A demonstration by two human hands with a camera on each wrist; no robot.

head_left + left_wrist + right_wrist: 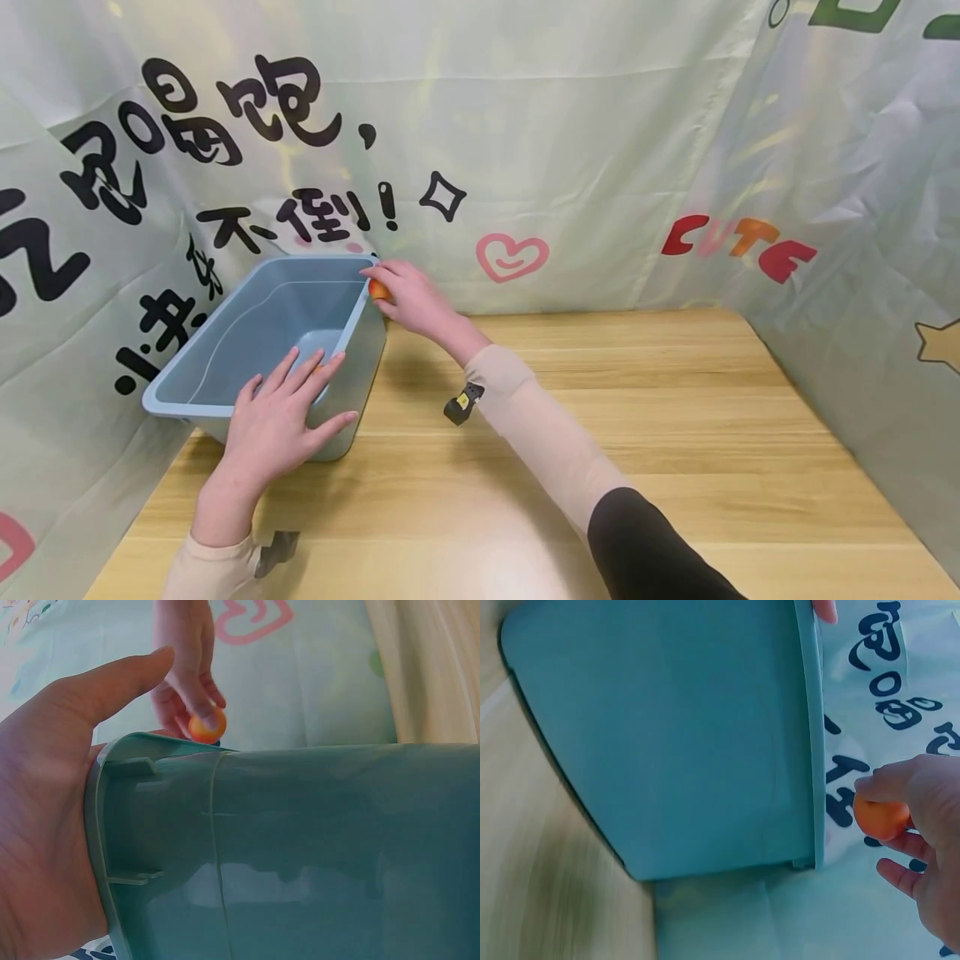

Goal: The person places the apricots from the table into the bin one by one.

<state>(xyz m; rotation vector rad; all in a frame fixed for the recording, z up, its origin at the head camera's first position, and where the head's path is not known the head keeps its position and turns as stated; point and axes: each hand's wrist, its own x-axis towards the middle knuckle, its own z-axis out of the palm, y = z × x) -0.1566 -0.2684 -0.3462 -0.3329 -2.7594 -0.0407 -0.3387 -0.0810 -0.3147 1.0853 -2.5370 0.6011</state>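
Note:
A blue-grey plastic basin (348, 350) stands at the left of the table. At its far right corner my right hand (416, 300) pinches a small orange-red ball (378, 290) between thumb and fingers, level with the rim. The right wrist view shows the ball (881, 817) just outside the basin's edge. My left hand (273, 425) lies over the near right rim, its fingers straight and spread, the thumb held apart. A bit of orange shows between those fingers, mostly hidden. In the left wrist view, the left palm (45, 810) sits against the rim.
The wooden table (637, 433) extends to the right of the basin. A printed cloth (585, 150) hangs behind the table and along both sides, close to the basin's far and left edges.

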